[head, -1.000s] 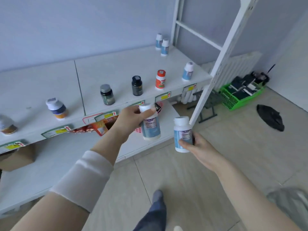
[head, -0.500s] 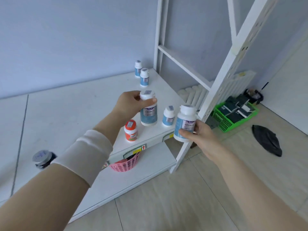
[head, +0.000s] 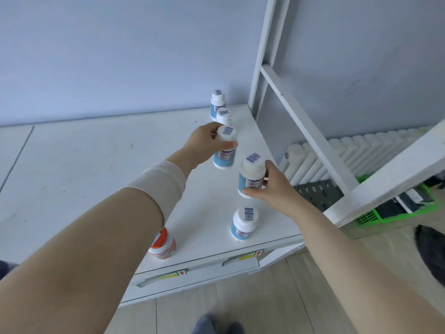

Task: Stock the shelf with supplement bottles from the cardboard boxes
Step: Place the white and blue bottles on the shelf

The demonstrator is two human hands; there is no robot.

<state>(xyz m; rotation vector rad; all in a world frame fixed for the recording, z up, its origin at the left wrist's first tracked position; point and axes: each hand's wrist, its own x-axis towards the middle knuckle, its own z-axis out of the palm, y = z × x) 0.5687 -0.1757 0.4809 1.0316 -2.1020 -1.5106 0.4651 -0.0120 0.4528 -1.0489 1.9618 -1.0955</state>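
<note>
My left hand (head: 201, 143) grips a white bottle with a blue label (head: 225, 153) by its upper part, over the right end of the white shelf (head: 96, 169). My right hand (head: 269, 186) holds a second such bottle (head: 251, 175) a little nearer and to the right. Two matching bottles (head: 218, 102) (head: 224, 115) stand in a row at the back near the wall. Another one (head: 244, 224) stands close to the front edge. An orange-capped bottle (head: 162, 244) stands at the front, partly hidden by my left forearm.
A white slanted shelf upright (head: 301, 116) rises on the right. Behind it are a white radiator (head: 349, 153) and a green basket (head: 395, 213) on the floor. Price-tag strips (head: 199, 268) run along the shelf front. A dark object (head: 431, 247) lies on the floor at far right.
Both hands have carried their bottles up from below the shelf edge and further in over the shelf's right end. The view has closed in on that corner.
</note>
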